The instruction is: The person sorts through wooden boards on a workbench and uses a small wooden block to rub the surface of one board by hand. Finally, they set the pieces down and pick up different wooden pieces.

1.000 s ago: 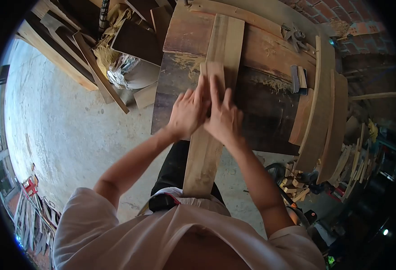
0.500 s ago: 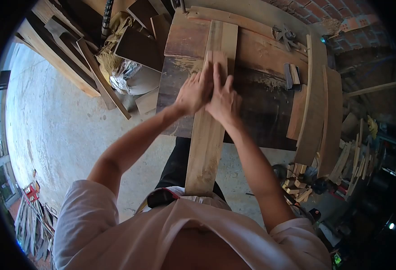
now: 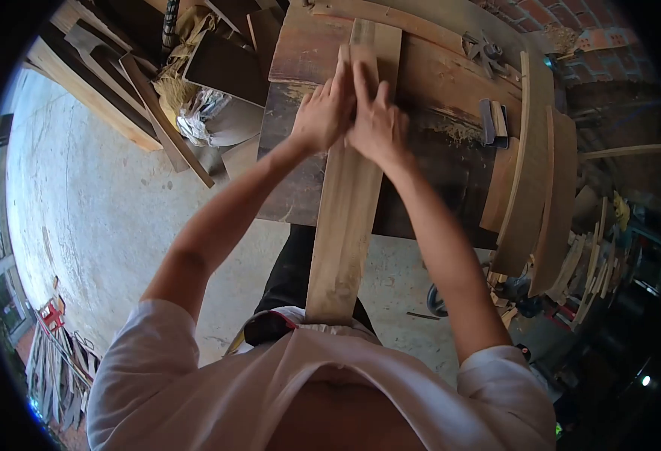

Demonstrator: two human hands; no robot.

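Note:
A long pale wooden board (image 3: 343, 218) runs from my waist across the dark wooden bench top (image 3: 289, 184). On its far half, my left hand (image 3: 323, 116) and my right hand (image 3: 378, 129) lie close together, closed around a small wooden block (image 3: 362, 54) pressed flat against the board. Index fingers stretch forward along the block, while the other fingers curl at its sides. Motion blurs the block's front end and the fingertips. The block's underside is hidden.
Right of the hands, a small dark-sided block (image 3: 494, 122) lies near sawdust (image 3: 454, 129). A metal tool (image 3: 487, 51) sits at the back right. Long planks (image 3: 522, 180) line the bench's right edge. Leaning boards (image 3: 229, 66) and a stuffed sack (image 3: 229, 120) stand at the left.
Both hands and the wooden block have slid farther forward along the board, away from my body. The view has shifted slightly, and the board stays in about the same place.

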